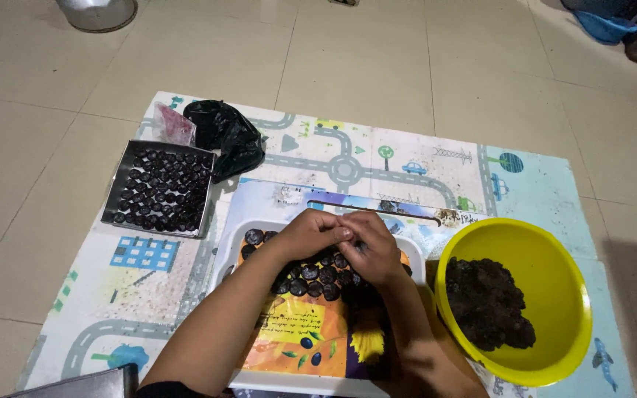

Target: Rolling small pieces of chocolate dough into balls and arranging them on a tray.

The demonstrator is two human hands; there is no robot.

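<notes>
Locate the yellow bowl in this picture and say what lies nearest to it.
In the head view the yellow bowl sits at lower right on the play mat, holding a dark lumpy mass, just right of the white tray and the right hand.

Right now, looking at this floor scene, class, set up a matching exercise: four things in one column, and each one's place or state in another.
Things:
1. yellow bowl
2. grey metal tray
3. black plastic bag
4. hands

Places or states:
A. crumpled at the mat's far edge
B. at right, holding a dark lump
C. together over the white tray
D. at left, filled with dark discs

Pairs: 1-B, 2-D, 3-A, 4-C
</notes>
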